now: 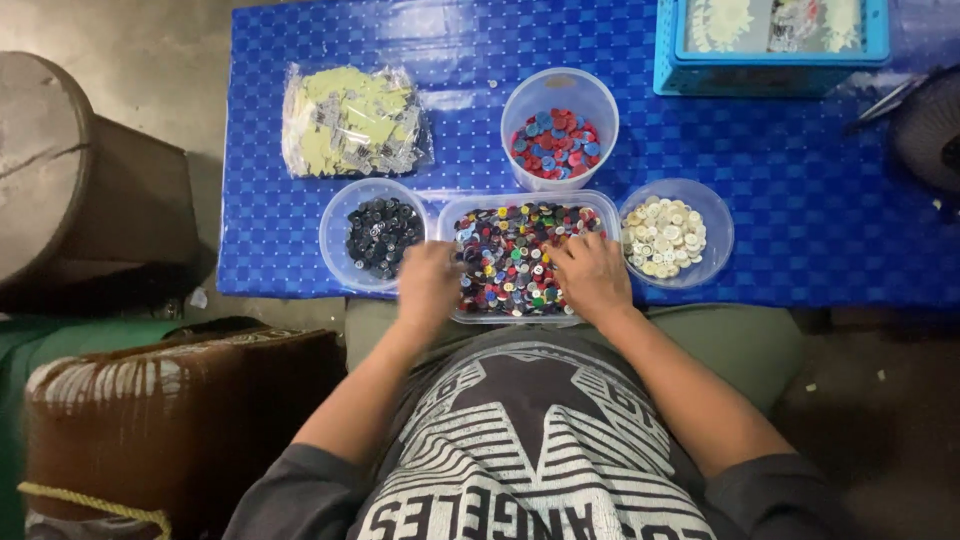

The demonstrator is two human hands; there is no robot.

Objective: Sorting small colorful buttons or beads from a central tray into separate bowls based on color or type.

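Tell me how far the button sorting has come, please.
Done: dark buttons fill one bowl, white buttons another, red and blue buttons a cup. In hand: left hand and right hand pick in the tray. Left: many mixed buttons.

1 clear plastic bag of pale yellow pieces lies on the blue cloth.
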